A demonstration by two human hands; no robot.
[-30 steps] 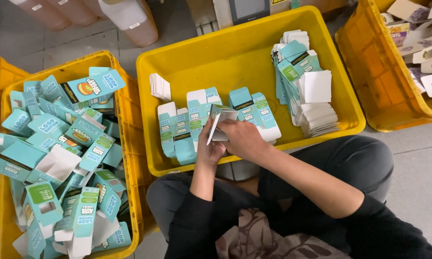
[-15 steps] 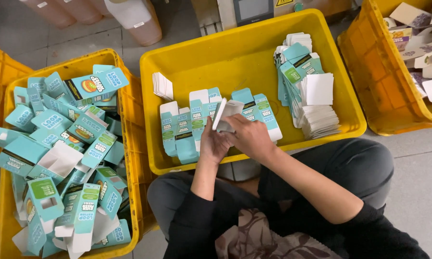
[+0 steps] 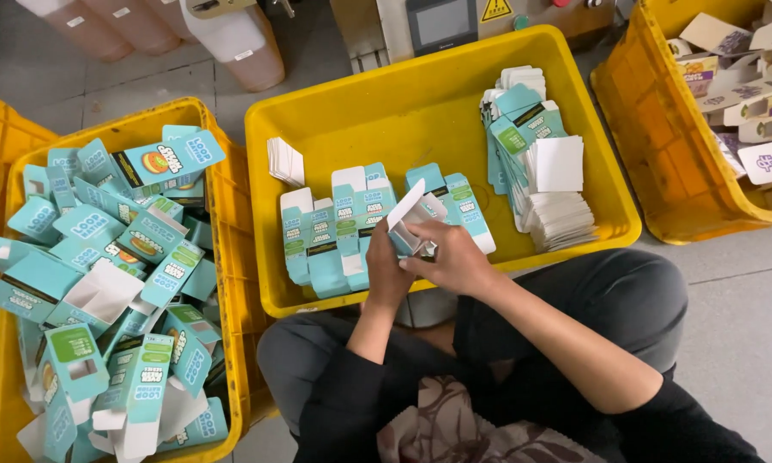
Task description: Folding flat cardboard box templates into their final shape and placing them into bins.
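My left hand (image 3: 387, 271) and my right hand (image 3: 453, 257) both hold one small teal carton (image 3: 410, 225) with a white flap standing open at its top. They work just above the near rim of the middle yellow crate (image 3: 403, 111). Under and behind my hands a row of flat teal cartons (image 3: 334, 227) lies in the crate. A stack of flat teal cartons and white card inserts (image 3: 540, 171) leans at the crate's right side. A small pile of white cards (image 3: 285, 161) lies at its left.
A yellow crate (image 3: 223, 257) on the left is heaped with folded teal cartons (image 3: 103, 283). Another yellow crate (image 3: 651, 111) at the right holds purple and white cartons. A grey machine with a screen (image 3: 441, 21) and pale jugs (image 3: 231, 39) stand behind. My knees in dark trousers are below.
My hands have lifted the carton slightly and turned it, and its white flap now stands more open. The view has shifted a little to the left.
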